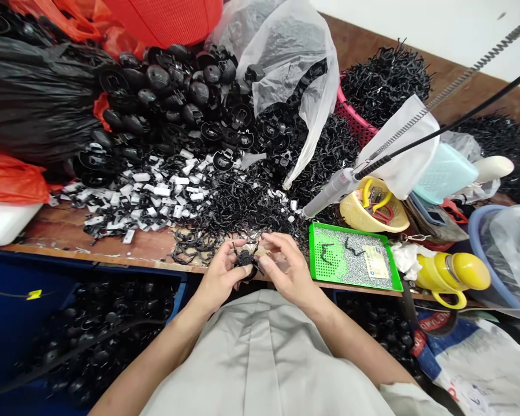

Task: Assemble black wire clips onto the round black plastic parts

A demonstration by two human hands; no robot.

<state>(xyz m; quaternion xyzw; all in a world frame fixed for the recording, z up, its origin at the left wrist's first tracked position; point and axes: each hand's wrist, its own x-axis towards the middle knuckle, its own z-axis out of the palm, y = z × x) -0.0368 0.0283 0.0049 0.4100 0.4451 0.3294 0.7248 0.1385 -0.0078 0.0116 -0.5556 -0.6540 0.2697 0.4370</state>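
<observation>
At the bench's front edge, my left hand [220, 274] grips a small black part [245, 260] with thin legs, its thumb lying on top. Close on the right of that part is my right hand [286, 268], its fingers curved and its thumb near the part's edge; whether it pinches a leg is too small to tell. Behind the hands lies a heap of thin black pieces [238, 202], with white-and-black pieces [156, 190] to its left. A green tray [312, 254] on the right holds tiny metal pieces and some black pieces.
An electric screwdriver [329, 193] hangs on a spring behind the tray. Further right are a yellow bowl [351, 216] with tools and a yellow bottle [450, 271]. Black domed parts [190, 92] pile up at the back. A blue bin [8, 300] stands below left.
</observation>
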